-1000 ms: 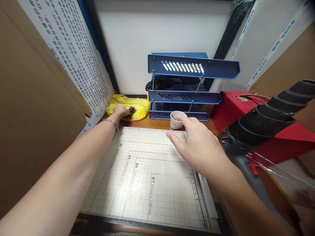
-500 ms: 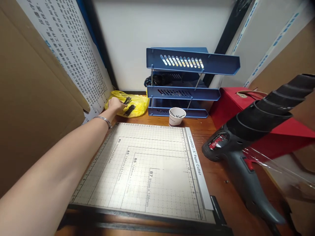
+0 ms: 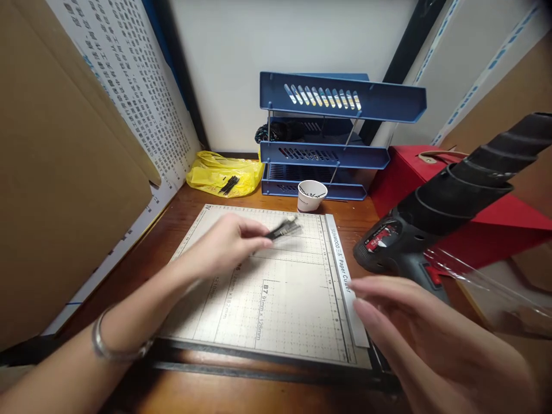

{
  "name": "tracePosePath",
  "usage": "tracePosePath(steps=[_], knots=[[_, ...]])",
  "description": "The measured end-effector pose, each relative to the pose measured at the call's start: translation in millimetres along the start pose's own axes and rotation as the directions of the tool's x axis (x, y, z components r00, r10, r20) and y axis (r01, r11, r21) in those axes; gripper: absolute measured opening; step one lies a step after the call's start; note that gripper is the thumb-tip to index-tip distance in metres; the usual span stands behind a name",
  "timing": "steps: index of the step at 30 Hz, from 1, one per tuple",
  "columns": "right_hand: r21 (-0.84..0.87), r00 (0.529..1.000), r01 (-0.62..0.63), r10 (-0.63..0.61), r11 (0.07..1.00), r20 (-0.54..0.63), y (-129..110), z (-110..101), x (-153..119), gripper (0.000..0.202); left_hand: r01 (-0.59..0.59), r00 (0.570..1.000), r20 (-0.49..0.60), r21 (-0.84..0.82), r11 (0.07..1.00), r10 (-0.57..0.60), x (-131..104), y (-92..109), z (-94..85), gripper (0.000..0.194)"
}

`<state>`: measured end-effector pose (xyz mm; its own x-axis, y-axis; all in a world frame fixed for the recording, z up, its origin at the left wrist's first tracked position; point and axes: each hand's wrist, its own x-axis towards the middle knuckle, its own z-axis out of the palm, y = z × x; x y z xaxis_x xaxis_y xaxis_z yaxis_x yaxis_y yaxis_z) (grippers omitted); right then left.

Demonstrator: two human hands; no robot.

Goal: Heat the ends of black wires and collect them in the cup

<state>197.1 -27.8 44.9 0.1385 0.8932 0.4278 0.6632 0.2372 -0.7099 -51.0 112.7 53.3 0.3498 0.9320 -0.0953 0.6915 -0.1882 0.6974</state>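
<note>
My left hand (image 3: 226, 244), a silver bangle on its wrist, is closed on a bundle of thin black strips (image 3: 282, 229) above the paper cutter (image 3: 297, 302). Motion smears the bundle's far end. At the lower right is my right hand (image 3: 444, 351), thumb and forefinger slightly apart and nothing between them. It hovers by the cutter's metal edge strip. Another small bunch of black strips (image 3: 230, 184) lies on a yellow plastic bag (image 3: 204, 172) at the back left. Behind the cutter stands a white paper cup (image 3: 311, 202) with thin dark pieces in it.
A blue tiered file tray (image 3: 345, 100) stands at the back, with dark stuff on a middle shelf. On the right a black and grey heat gun (image 3: 414, 236) lies in front of a red box (image 3: 487, 201). Cardboard (image 3: 64, 172) walls off the left side.
My left hand has come from the yellow bag back over the cutter, bringing the black strips with it. My right hand has entered from the lower right.
</note>
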Motion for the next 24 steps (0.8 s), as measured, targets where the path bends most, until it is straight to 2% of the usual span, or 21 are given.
tracePosePath(steps=[1,4,8,13,19,24], knots=[[-0.031,0.999,-0.005,0.006,0.999,0.043,1.0,4.3,4.1,0.011,-0.091,0.993,0.08,-0.005,0.996,0.091,-14.6,7.6,10.6,0.015],[-0.131,0.997,0.02,-0.009,0.991,0.077,12.9,10.5,9.7,0.013,-0.262,0.952,0.185,0.078,0.962,0.244,-44.9,22.5,34.6,0.018],[-0.214,0.989,0.058,-0.027,0.975,0.143,30.6,6.6,7.3,0.016,-0.362,0.917,0.237,0.163,0.918,0.32,-54.8,25.5,53.9,0.018],[-0.239,0.963,0.077,-0.01,0.968,0.269,34.5,5.4,6.4,0.016,-0.362,0.926,0.198,0.216,0.907,0.323,-45.5,20.8,62.9,0.012],[-0.221,0.954,0.091,-0.021,0.971,0.3,31.0,14.0,3.3,0.018,-0.335,0.939,0.15,0.207,0.919,0.309,-42.6,22.5,62.6,0.008],[-0.19,0.94,0.07,-0.001,0.979,0.341,34.9,16.9,2.3,0.009,-0.304,0.953,0.076,0.23,0.924,0.294,-48.3,21.4,65.3,0.009]])
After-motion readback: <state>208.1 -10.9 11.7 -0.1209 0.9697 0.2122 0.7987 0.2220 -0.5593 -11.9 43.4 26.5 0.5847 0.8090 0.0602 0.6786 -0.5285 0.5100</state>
